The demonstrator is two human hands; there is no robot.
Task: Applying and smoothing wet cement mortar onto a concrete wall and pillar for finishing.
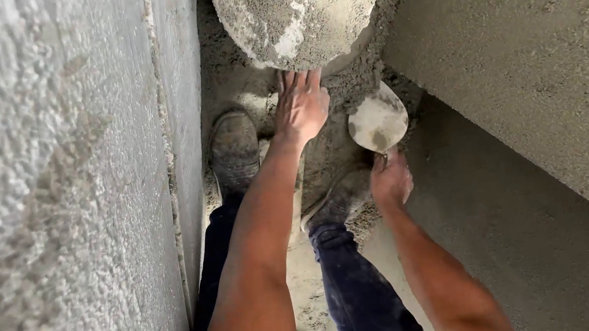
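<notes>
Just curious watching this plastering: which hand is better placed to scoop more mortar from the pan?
Probably the right hand: it grips the trowel, whose blade lies just below the mortar pan. The left hand is bare, fingers at the pan's rim, seemingly steadying it.

This is a building site, in the middle of plastering work. A rough, freshly rendered wall [44, 210] rises close on one side, and a sloping slab coated in grey mortar [553, 72] stands on the other. The narrow floor [490, 222] between them is caked with cement dust and spilled mortar. A mortar-crusted pan [298, 5], a trowel [377, 122] and dusty work shoes [234, 151] fit such a site.
</notes>
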